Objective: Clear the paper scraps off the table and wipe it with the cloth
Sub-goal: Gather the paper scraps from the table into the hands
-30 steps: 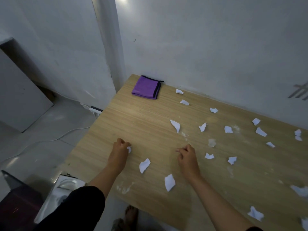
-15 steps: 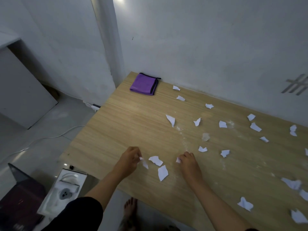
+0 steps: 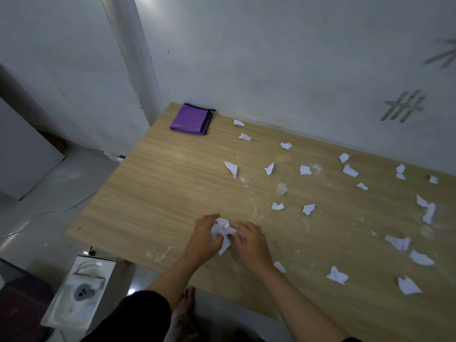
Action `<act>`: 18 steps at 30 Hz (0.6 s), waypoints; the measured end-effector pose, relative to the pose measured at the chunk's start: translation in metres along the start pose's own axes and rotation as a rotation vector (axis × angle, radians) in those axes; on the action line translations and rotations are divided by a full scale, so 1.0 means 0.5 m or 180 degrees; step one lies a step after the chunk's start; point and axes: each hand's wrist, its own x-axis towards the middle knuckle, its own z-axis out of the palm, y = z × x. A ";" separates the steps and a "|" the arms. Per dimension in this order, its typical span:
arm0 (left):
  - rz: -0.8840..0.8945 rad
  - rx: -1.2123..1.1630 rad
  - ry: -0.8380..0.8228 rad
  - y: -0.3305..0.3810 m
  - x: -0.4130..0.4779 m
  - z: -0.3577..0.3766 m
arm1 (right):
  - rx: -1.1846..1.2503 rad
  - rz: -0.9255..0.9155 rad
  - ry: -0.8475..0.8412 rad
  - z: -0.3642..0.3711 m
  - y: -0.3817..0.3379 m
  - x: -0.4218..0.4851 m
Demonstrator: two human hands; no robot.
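Wooden table point(image 3: 160, 193) fills most of the view, its far edge against the white wall. Purple cloth point(image 3: 191, 119) lies folded in the far left corner, untouched, same spot as a second ago. Left hand point(image 3: 204, 238) and right hand point(image 3: 249, 245) were apart a second ago, each pinching at single pieces near the front edge. They have now come together, fingers of both curled round one crumpled wad point(image 3: 222, 229) held just above the wood. The two or three pieces that lay between the hands are gone from the surface, evidently taken into the wad. Judged step: gathering, early stage. Loose scraps point(image 3: 231, 168) remain scattered over the middle and right of the table, a good many, and one small scrap point(image 3: 279, 267) lies just beside the right wrist. Pale powder smears point(image 3: 251, 201) streak the middle of the wood. Wiping looks some way off, since the right side has not yet been cleared.
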 end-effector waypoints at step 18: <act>0.1653 0.0924 -0.1420 0.123 -0.079 0.200 | -0.0456 0.1372 0.1149 -0.196 0.249 -0.207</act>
